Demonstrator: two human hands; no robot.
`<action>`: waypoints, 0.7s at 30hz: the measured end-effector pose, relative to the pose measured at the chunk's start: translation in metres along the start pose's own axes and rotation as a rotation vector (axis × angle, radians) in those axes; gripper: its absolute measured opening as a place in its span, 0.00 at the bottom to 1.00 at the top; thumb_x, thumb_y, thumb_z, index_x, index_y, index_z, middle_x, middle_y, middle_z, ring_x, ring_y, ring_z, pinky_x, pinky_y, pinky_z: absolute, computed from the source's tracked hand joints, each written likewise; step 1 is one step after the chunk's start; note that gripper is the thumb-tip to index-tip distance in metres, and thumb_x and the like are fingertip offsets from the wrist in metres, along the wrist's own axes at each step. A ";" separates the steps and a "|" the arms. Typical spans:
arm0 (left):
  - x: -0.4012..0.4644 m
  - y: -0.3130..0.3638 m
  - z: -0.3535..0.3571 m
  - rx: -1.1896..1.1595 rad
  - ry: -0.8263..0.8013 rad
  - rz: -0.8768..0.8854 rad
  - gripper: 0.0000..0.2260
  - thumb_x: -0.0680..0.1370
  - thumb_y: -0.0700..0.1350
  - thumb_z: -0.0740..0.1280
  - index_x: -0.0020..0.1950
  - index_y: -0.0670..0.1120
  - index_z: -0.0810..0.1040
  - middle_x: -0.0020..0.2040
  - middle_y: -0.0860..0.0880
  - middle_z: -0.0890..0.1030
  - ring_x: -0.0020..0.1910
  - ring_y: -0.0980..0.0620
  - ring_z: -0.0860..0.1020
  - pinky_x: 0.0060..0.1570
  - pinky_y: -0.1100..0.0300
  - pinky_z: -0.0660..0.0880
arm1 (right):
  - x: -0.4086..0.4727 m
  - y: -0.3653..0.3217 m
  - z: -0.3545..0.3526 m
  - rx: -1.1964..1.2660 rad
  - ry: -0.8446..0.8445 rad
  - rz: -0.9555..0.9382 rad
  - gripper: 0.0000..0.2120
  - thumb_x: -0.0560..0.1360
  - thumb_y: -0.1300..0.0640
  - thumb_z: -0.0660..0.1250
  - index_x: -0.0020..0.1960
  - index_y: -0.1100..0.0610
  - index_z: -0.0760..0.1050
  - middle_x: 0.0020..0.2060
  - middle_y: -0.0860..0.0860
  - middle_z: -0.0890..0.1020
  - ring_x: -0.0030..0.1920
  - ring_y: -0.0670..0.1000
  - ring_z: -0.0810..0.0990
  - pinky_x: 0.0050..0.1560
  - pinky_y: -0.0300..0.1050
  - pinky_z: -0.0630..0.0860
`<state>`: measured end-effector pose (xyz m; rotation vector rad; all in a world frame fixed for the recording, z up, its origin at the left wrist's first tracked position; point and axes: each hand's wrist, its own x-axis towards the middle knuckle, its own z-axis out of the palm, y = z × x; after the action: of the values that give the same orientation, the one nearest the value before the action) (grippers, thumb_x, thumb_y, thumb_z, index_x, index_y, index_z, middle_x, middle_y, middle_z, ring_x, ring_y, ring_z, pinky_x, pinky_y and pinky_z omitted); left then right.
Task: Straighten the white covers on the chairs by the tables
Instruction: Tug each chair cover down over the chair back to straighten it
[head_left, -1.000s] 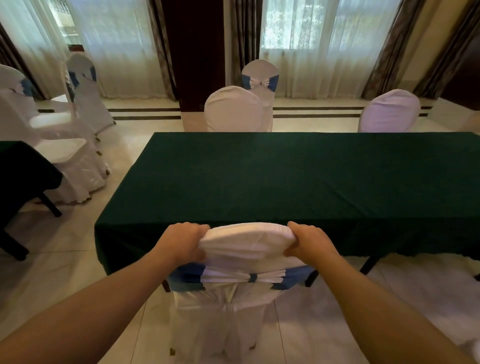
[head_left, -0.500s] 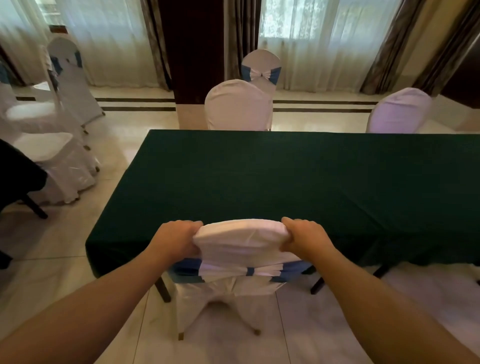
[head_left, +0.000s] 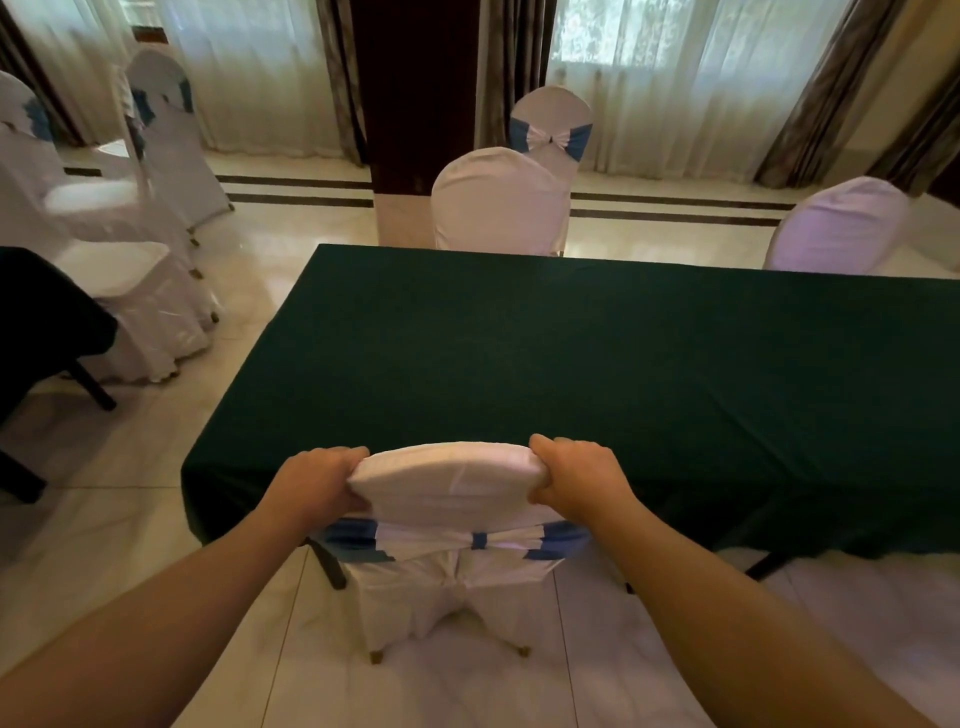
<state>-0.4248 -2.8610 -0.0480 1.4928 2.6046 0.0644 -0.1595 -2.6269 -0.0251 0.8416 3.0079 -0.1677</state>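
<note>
A chair in a white cover (head_left: 447, 483) stands right in front of me, pushed against the near edge of the table with the dark green cloth (head_left: 597, 358). A blue sash with a white bow (head_left: 478, 540) runs across its back. My left hand (head_left: 317, 486) grips the top left corner of the chair back, and my right hand (head_left: 582, 475) grips the top right corner. Both hands are closed on the white fabric. The seat is hidden under the table.
Two covered chairs (head_left: 496, 202) (head_left: 836, 226) stand at the table's far side, another with a blue sash (head_left: 551, 130) behind them. More covered chairs (head_left: 130, 291) stand at the left beside a dark table (head_left: 47, 322). Shiny tile floor (head_left: 130, 519) surrounds the table.
Both hands keep their hold on the chair back. The chair has shifted slightly toward the table, and its bottom legs now show. My view has tipped a little.
</note>
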 end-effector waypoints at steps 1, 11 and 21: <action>-0.001 -0.004 0.002 -0.006 -0.004 -0.008 0.18 0.64 0.66 0.73 0.44 0.61 0.70 0.34 0.62 0.74 0.33 0.64 0.72 0.32 0.64 0.68 | 0.001 -0.004 0.001 0.001 0.006 -0.003 0.21 0.69 0.42 0.75 0.53 0.42 0.66 0.41 0.43 0.74 0.40 0.47 0.74 0.38 0.44 0.70; -0.003 -0.005 0.000 -0.066 0.011 -0.028 0.18 0.66 0.60 0.78 0.45 0.60 0.70 0.38 0.59 0.76 0.37 0.60 0.75 0.38 0.59 0.74 | 0.005 -0.019 0.001 -0.033 -0.002 0.078 0.22 0.68 0.44 0.75 0.52 0.43 0.64 0.42 0.45 0.76 0.40 0.49 0.76 0.38 0.47 0.75; -0.015 0.019 -0.033 -0.271 -0.032 -0.028 0.49 0.53 0.73 0.75 0.71 0.63 0.62 0.63 0.58 0.75 0.60 0.53 0.75 0.57 0.49 0.76 | -0.010 -0.023 0.008 0.113 -0.009 0.126 0.38 0.64 0.42 0.79 0.66 0.42 0.62 0.59 0.48 0.75 0.59 0.54 0.73 0.55 0.53 0.75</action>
<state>-0.4056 -2.8627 -0.0119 1.3510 2.4710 0.3716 -0.1625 -2.6522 -0.0303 1.0325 2.9486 -0.3412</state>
